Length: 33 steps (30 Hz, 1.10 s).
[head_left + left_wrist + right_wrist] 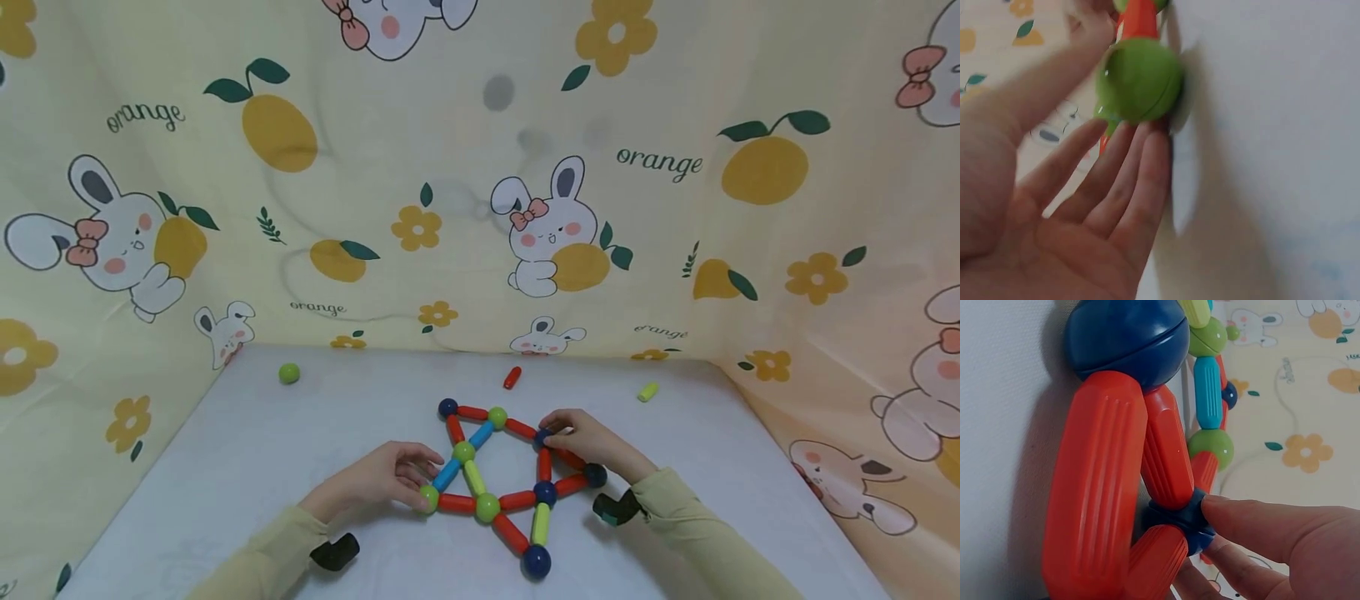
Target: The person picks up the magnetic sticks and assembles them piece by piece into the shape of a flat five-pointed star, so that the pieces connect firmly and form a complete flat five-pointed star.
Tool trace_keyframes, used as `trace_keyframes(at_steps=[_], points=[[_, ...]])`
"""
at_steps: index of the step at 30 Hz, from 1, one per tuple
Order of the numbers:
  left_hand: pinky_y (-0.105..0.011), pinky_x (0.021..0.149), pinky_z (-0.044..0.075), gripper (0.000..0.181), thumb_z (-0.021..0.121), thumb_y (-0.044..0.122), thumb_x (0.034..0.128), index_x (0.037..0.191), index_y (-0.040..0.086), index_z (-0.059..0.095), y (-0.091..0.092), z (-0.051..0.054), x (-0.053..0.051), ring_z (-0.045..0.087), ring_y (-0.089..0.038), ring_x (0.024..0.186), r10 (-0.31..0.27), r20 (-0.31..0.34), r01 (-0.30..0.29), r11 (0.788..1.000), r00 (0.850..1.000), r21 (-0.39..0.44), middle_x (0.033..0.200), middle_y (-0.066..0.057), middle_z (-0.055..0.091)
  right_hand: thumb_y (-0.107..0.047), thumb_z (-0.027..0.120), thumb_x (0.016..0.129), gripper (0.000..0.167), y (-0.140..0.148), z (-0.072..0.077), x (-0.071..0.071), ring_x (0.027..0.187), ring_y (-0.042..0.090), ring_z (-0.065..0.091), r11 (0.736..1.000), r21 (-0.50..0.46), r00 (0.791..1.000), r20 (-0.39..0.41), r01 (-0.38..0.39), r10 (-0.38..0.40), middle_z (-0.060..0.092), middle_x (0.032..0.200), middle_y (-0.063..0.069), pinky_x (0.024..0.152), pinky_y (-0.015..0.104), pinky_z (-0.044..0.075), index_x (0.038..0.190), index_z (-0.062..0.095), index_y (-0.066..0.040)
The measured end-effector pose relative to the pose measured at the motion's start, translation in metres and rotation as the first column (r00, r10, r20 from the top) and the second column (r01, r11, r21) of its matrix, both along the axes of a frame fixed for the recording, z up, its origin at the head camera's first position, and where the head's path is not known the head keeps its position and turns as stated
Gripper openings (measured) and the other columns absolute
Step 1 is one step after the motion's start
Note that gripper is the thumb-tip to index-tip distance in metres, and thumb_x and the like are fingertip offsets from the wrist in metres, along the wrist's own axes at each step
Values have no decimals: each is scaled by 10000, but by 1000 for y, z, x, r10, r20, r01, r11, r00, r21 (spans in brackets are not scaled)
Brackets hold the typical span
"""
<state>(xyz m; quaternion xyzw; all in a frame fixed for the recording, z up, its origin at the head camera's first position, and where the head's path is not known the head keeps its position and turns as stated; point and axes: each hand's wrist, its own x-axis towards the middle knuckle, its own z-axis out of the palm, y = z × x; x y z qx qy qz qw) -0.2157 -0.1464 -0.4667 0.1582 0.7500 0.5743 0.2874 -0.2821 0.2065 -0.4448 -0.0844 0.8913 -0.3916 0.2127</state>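
Note:
A flat frame of magnetic-style sticks and balls lies on the white table, with red, blue and yellow-green sticks joined at green and dark blue balls. At its left corner, my left hand (386, 477) touches a green ball (429, 498). In the left wrist view its fingers (1125, 194) stretch straight under that green ball (1138, 80). On the frame's right side, my right hand (596, 440) pinches a dark blue ball (1179, 519) between thumb and fingers. Red sticks (1166, 447) meet at that ball. A larger-looking blue ball (1129, 340) is close to the right wrist camera.
Behind the frame lie a loose green ball (288, 373), a loose red stick (512, 377) and a loose yellow-green stick (648, 392). A cloth (465, 167) printed with rabbits and oranges hangs at the back and sides. One blue ball (536, 562) forms the frame's nearest corner.

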Motion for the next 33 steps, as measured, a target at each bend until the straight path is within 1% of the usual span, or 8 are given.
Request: trace_keyframes(at_steps=[4,10,17,22,25,27,31,33], points=[[-319,824,537,501,812,84,755,1206,60,592,2,-1,2,637,-222,943,21,-50,-21,1000,999,-9,1080,-62,643,-163,659,908,219,0,1,1,953,216,552,1000,9,1000,5,-1,1,622,1052,46,826,398,500,1120,657,-107],[-344,845,532,502,779,80,793,1238,25,553,-11,1,-5,630,-226,981,92,-119,-97,995,989,-31,1085,-76,635,-160,674,895,217,-1,4,7,911,213,534,1000,5,1000,18,-12,12,608,1015,44,775,352,485,1102,654,-95],[-367,860,522,416,714,23,838,1223,-7,559,-30,-2,-19,620,-264,993,185,-260,-205,978,948,-51,1120,-153,637,-149,688,877,226,-9,3,19,838,192,562,994,-42,995,7,-102,102,610,942,41,740,328,507,1083,648,-64],[-385,888,508,377,665,-27,856,1218,-11,560,-42,-3,-30,609,-275,1041,244,-310,-283,955,919,-86,1130,-151,643,-138,683,881,267,-18,5,22,799,194,577,973,-94,977,29,-210,213,609,927,51,706,330,530,1114,624,-23],[-401,903,500,379,656,-40,858,1222,-20,554,-47,-5,-34,602,-295,1057,271,-319,-311,947,908,-82,1138,-157,639,-144,675,891,256,-19,7,16,806,197,572,957,-77,960,1,-280,281,612,921,40,703,332,522,1113,629,-26],[-411,911,495,383,650,-48,859,1228,-26,548,-50,-6,-37,596,-310,1069,283,-319,-320,945,905,-71,1147,-165,634,-155,675,895,245,-18,9,7,818,194,570,953,-46,954,-41,-299,298,616,920,21,710,324,513,1105,634,-36],[-416,919,491,393,639,-57,862,1240,-26,540,-52,-7,-41,588,-323,1084,296,-311,-328,943,903,-55,1159,-175,626,-138,681,891,252,-11,10,-22,850,202,574,956,19,938,-185,-294,293,626,941,28,734,319,505,1108,630,-20],[-405,923,490,397,635,-61,863,1246,-18,539,-52,-8,-42,585,-317,1092,307,-304,-339,939,902,-57,1163,-171,624,-116,683,887,269,-9,9,-36,875,205,580,956,39,923,-254,-290,290,634,980,57,756,323,513,1124,623,-5]])
